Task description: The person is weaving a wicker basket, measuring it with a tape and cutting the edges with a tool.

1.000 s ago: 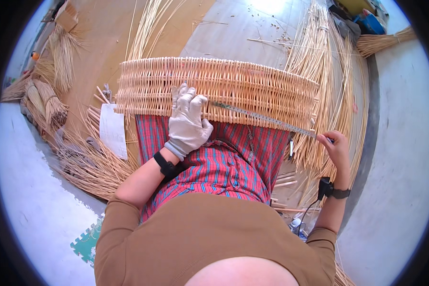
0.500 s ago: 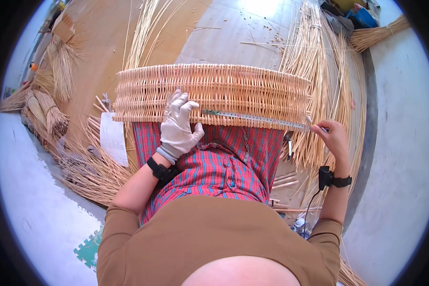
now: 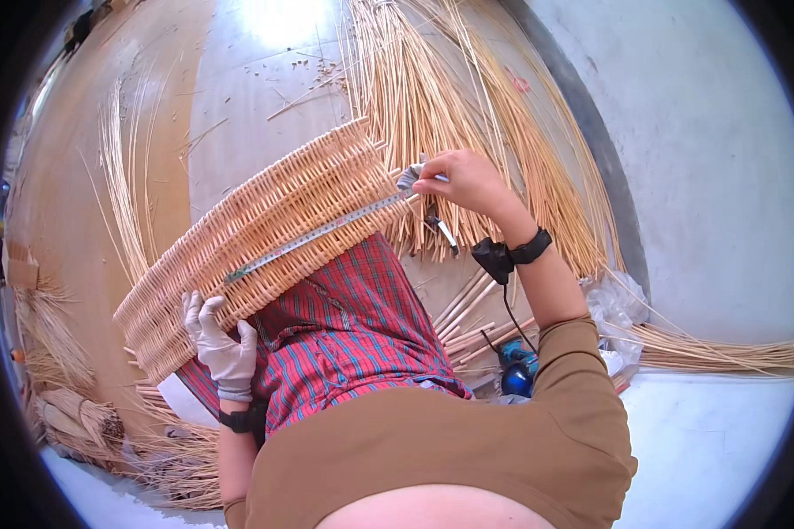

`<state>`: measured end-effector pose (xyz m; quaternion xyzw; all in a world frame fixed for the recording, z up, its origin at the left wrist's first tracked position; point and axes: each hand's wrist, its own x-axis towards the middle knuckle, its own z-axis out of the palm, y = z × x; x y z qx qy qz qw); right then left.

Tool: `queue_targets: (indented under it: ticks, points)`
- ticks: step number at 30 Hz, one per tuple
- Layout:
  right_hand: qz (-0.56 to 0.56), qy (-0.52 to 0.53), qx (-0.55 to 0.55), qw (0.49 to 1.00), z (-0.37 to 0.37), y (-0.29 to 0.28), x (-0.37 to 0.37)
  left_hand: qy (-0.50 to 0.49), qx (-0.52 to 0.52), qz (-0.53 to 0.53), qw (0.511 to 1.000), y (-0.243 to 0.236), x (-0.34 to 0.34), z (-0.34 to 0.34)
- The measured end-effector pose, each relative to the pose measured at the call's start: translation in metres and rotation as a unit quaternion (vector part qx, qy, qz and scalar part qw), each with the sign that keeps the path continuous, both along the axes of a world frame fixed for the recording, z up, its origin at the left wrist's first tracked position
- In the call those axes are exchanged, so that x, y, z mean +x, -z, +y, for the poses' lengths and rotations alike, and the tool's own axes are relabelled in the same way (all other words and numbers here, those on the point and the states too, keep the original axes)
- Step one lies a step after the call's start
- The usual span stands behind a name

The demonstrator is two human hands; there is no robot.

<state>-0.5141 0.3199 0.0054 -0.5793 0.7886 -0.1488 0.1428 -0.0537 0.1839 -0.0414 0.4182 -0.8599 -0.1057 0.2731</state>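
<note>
"Several cane bundles (image 3: 423,97) lay on the floor (image 3: 247,115); a pale wall (image 3: 706,176) rose at right. Panel?"
"The woven panel (image 3: 260,229) was on the plaid cloth (image 3: 353,344) over the lap, long axis slanting lower left to upper right, tape measure (image 3: 318,234) along it."
"Grips?"
"Left hand (image 3: 228,357), gloved, fingers spread at the panel's near edge. Right hand (image 3: 468,181) pinched the tape measure beside its upper-right end."
"Change?"
"Half a second before, the panel sat nearly level."
</note>
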Motion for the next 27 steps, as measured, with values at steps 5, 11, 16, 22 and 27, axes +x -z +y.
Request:
queue_targets:
  ticks: [5,11,16,22,27]
  points:
    - [-0.133,0.016,0.041,0.990,-0.002,-0.021,-0.012,-0.012,-0.002,0.021,1.000,-0.005,-0.011,0.003]
    - [-0.098,-0.044,0.016,0.994,-0.010,-0.018,-0.007,-0.015,0.017,0.043,0.999,-0.004,-0.011,-0.002]
    - [-0.061,-0.035,0.032,0.997,-0.020,-0.015,0.001,-0.021,0.007,0.034,0.999,-0.002,-0.006,-0.002]
    - [-0.010,-0.023,0.039,0.999,-0.014,-0.023,-0.001,-0.013,0.021,0.038,0.999,-0.005,-0.011,-0.003]
    - [-0.026,-0.016,0.057,0.998,-0.025,-0.025,0.007,-0.016,0.007,0.012,1.000,-0.006,-0.006,-0.002]
